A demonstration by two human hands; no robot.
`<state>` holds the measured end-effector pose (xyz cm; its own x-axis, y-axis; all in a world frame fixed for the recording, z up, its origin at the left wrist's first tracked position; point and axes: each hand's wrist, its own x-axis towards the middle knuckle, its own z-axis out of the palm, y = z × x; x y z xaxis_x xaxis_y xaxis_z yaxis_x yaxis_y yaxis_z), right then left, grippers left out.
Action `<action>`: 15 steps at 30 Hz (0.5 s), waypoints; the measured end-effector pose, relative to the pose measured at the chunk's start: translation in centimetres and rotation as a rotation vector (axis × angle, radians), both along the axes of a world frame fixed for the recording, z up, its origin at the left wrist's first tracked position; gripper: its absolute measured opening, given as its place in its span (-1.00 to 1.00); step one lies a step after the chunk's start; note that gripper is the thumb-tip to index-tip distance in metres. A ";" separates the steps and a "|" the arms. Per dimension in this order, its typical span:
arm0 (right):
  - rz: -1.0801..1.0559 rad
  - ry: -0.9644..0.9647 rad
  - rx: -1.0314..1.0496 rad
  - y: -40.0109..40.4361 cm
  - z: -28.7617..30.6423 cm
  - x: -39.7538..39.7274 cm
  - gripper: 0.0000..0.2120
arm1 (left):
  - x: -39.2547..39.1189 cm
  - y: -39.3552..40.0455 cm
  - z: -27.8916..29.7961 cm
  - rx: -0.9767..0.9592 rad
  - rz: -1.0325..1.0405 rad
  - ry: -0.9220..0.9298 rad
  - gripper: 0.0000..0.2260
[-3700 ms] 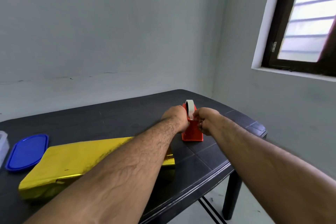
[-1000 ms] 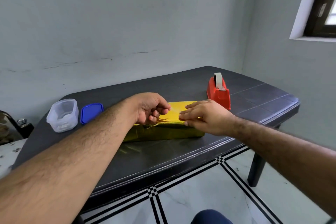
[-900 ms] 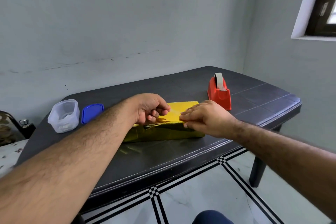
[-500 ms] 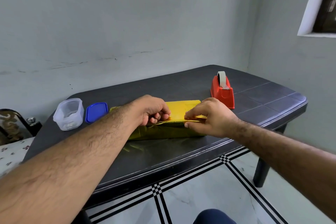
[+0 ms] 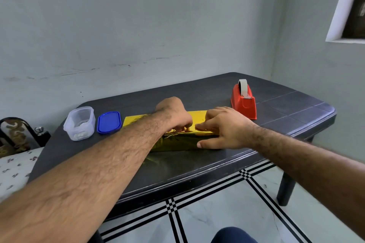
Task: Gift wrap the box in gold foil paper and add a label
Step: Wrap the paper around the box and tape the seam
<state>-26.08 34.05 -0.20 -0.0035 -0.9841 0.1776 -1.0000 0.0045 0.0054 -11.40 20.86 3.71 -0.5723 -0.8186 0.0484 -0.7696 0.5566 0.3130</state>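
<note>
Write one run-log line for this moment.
step: taping foil seam | left hand: curled on gold-wrapped box | right hand: flat on box | tape dispenser: idle

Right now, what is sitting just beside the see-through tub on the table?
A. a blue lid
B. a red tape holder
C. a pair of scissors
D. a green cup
A: the blue lid lies flat on the table right next to the clear tub, between it and the gold-wrapped box; the red tape dispenser stands far off, on the other side of the hands.
</note>
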 end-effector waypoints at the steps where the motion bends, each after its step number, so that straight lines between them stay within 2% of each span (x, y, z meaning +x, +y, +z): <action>1: -0.003 0.002 0.005 0.0 0.1 0.0 -0.33 | 0.1 0.1 0.2 -0.064 -0.003 -0.032 -0.77; 5: 0.002 0.011 0.015 0.0 0.1 0.0 -0.33 | 1.0 -0.4 0.3 -0.330 -0.092 -0.030 -0.93; 7: -0.001 0.010 0.013 0.1 -0.1 -0.1 -0.33 | 1.3 -0.8 -0.5 -0.317 -0.287 0.068 -0.85; 9: -0.009 0.011 0.005 0.1 -0.2 -0.1 -0.35 | 2.0 -0.7 -1.3 -0.289 -0.462 0.080 -0.77; 12: -0.017 0.012 -0.007 0.1 -0.3 0.2 -0.36 | 3.3 -1.7 -2.3 -0.393 -0.543 0.022 -0.68; 15: -0.017 0.012 -0.032 0.3 -0.6 0.2 -0.35 | 5.3 -3.2 -2.9 -0.590 -0.646 -0.082 -0.66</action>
